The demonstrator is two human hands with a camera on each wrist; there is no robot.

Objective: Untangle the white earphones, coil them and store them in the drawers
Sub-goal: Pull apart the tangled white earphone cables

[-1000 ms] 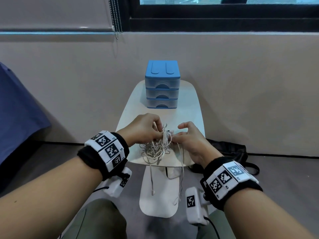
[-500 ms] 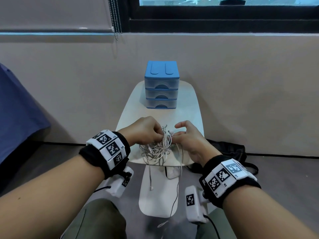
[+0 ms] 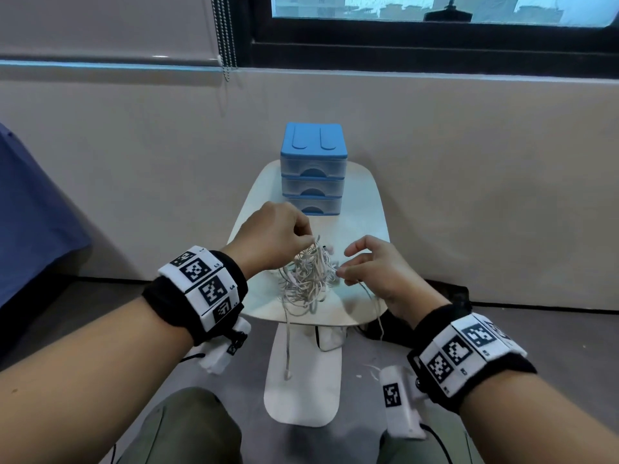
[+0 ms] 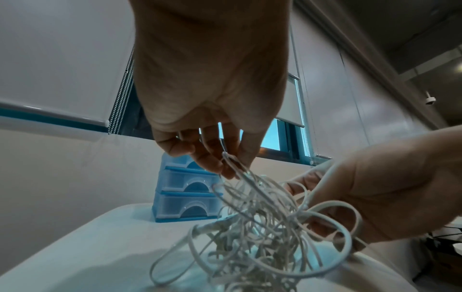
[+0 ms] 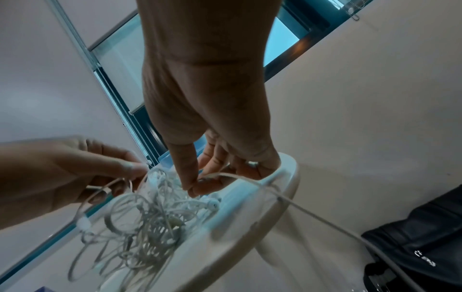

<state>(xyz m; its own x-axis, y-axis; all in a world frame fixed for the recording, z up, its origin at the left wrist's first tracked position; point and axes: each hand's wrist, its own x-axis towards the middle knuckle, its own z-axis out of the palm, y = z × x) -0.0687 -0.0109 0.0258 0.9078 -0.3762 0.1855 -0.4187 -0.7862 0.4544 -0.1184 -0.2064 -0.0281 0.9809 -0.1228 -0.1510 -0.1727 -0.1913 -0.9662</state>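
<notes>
A tangled bundle of white earphones (image 3: pixel 310 279) (image 4: pixel 260 223) (image 5: pixel 150 215) hangs between my hands over the near part of a small white table (image 3: pixel 361 209). My left hand (image 3: pixel 278 239) (image 4: pixel 225 158) pinches the top of the tangle and lifts it. My right hand (image 3: pixel 365 266) (image 5: pixel 195 185) pinches one strand at the tangle's right side; that strand trails off the table edge toward the floor. Another loose end (image 3: pixel 287 373) dangles below the front edge. The blue three-drawer unit (image 3: pixel 313 169) (image 4: pixel 185 189) stands at the far end of the table, its drawers closed.
The table stands against a beige wall under a window. A black bag (image 3: pixel 435 296) (image 5: pixel 420 243) lies on the floor to the right. A blue cloth (image 3: pixel 30 209) is at the left. The table's white base (image 3: pixel 301 396) sits between my knees.
My hands have drawn apart: the right hand moved right, pulling a strand out, while the left lifted the tangle a little. The head view has tilted slightly.
</notes>
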